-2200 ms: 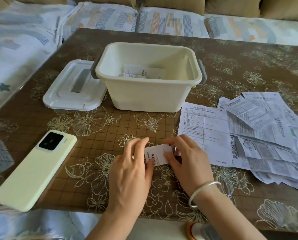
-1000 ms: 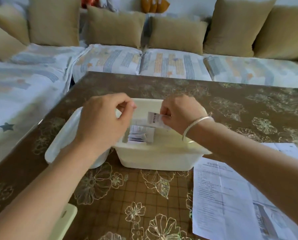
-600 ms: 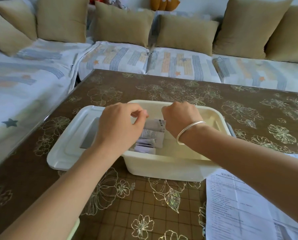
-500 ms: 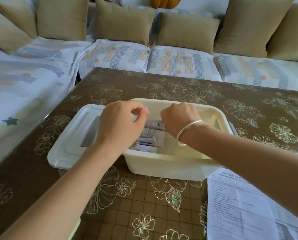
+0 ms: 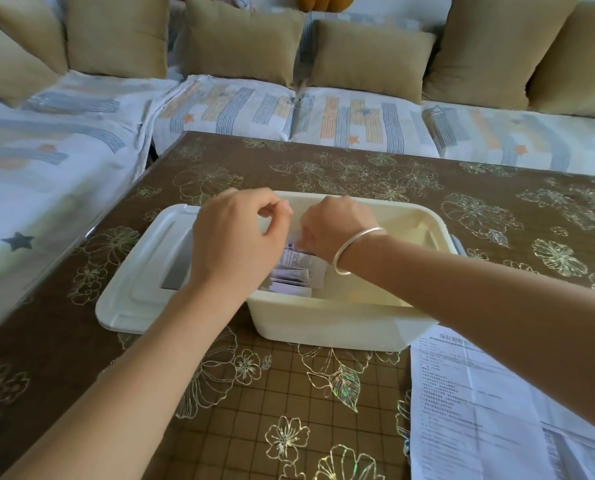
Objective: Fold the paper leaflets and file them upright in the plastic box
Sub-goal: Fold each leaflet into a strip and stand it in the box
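Observation:
A cream plastic box [image 5: 327,325] stands open on the table. Inside, at its left end, several folded leaflets [image 5: 294,275] stand in a row. My right hand [image 5: 335,228], with a silver bangle on the wrist, reaches down into the box and pinches a folded leaflet [image 5: 291,246] just behind that row; most of this leaflet is hidden by my fingers. My left hand [image 5: 237,237] hovers over the box's left end with its fingers curled and thumb against the index finger, and I see nothing in it.
The box's lid [image 5: 140,271] lies flat against its left side. Unfolded leaflets [image 5: 479,410] lie on the brown flowered table [image 5: 237,410] at the front right. A sofa with tan cushions [image 5: 244,39] runs along the far and left sides.
My right hand carried the folded leaflet from the table to the box and lowered it in behind the filed ones. My left hand rose with it to the box's left end.

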`<state>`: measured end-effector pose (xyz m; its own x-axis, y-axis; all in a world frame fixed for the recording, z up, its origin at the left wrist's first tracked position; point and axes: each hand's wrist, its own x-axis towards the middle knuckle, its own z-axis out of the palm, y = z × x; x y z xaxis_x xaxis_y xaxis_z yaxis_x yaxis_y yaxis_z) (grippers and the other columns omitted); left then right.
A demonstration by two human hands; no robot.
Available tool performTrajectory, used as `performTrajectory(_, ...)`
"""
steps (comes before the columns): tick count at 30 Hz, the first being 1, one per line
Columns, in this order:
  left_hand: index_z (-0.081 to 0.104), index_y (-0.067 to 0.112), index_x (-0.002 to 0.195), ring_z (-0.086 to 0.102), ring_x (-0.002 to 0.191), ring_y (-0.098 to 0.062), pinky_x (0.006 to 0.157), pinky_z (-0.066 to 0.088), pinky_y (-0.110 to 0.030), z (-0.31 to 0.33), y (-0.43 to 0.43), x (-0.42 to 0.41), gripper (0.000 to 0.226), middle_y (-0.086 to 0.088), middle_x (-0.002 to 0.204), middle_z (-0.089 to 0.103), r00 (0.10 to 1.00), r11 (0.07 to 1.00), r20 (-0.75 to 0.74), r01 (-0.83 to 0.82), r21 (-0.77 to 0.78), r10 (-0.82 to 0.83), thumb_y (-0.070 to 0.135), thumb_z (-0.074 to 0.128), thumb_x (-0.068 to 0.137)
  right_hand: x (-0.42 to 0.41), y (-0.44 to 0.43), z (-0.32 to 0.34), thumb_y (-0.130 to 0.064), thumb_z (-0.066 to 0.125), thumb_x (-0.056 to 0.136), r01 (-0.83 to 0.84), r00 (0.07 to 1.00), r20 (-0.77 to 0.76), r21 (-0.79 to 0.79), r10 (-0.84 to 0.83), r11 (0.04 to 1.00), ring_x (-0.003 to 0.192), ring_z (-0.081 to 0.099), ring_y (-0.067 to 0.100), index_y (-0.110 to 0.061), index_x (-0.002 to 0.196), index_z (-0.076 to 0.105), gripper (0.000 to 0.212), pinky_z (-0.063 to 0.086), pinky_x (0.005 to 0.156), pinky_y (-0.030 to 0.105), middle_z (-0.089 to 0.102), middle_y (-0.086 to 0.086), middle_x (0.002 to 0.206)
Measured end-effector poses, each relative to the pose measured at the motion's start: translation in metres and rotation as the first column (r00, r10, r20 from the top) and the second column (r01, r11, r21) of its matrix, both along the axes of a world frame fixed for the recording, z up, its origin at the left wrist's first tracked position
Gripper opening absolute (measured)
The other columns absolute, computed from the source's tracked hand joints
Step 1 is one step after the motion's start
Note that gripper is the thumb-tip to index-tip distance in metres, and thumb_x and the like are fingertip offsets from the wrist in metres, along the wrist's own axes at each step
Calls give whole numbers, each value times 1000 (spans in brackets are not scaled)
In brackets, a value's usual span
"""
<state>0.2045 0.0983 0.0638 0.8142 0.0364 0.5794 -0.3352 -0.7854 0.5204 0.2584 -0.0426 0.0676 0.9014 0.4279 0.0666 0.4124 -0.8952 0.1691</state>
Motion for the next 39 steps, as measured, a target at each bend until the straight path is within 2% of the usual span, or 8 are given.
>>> performTrajectory(3,75,22,85,63,76,-14,67,47,-29,11,3,-5,31,8,80,72,998,1000,57,-10,-5,10,34,47,91,-14,-12,25,-44,47,96,-50,989,143,10,49,999,92,64,28,-20,106,66,32,40,66,30,68,4,99)
performTrajectory(9,76,22,84,62,72,0,77,52,-30,31,-1,-32,22,18,80,70,989,989,129,83,-123,-67,26,56,93,-69,-68,44,-32,60,90,-66,987,162,469,-13,881,64,64,15,-23,87,71,15,56,68,34,65,-10,66)
performTrajectory(14,74,27,83,60,79,2,68,48,-23,22,-42,-78,20,21,81,69,977,972,101,200,-126,-188,28,56,93,-143,-130,25,-21,67,86,2,936,265,654,-232,756,51,56,10,-19,83,68,3,52,55,32,62,-11,59)
performTrajectory(18,73,23,85,56,71,7,62,37,-6,3,-76,-121,20,17,80,69,932,925,72,362,-118,-355,30,56,92,-191,-175,-25,-20,67,84,367,867,-14,693,-498,620,62,62,19,-22,81,65,4,45,58,30,61,-12,62)
performTrajectory(22,74,26,98,64,71,6,60,46,-7,-39,-108,-152,14,20,89,71,832,882,-341,324,-342,-438,28,61,93,-223,-200,-69,-22,66,85,695,685,-359,583,-634,421,85,63,24,-19,103,66,18,39,68,27,66,-4,86)
performTrajectory(26,61,31,122,64,95,6,70,48,-7,-72,-125,-158,26,14,127,61,646,873,-620,161,-461,-446,27,58,96,-234,-200,-80,-23,65,87,730,619,-453,634,-642,256,72,66,23,-17,115,61,29,51,68,32,66,-6,90)
performTrajectory(33,55,36,126,62,98,0,66,41,-10,-73,-131,-168,31,18,120,57,599,850,-664,55,-524,-448,28,57,96,-228,-194,-78,-18,72,83,703,575,-710,683,-407,-198,45,50,16,-5,112,63,33,43,49,27,66,4,80)
performTrajectory(39,57,25,122,69,87,-5,81,57,-25,-71,-129,-170,33,9,121,61,628,794,-625,-20,-608,-463,16,64,92,-253,-193,-66,-20,68,87,748,610,-738,656,-288,-97,37,44,18,-2,89,67,18,41,42,25,61,16,55)
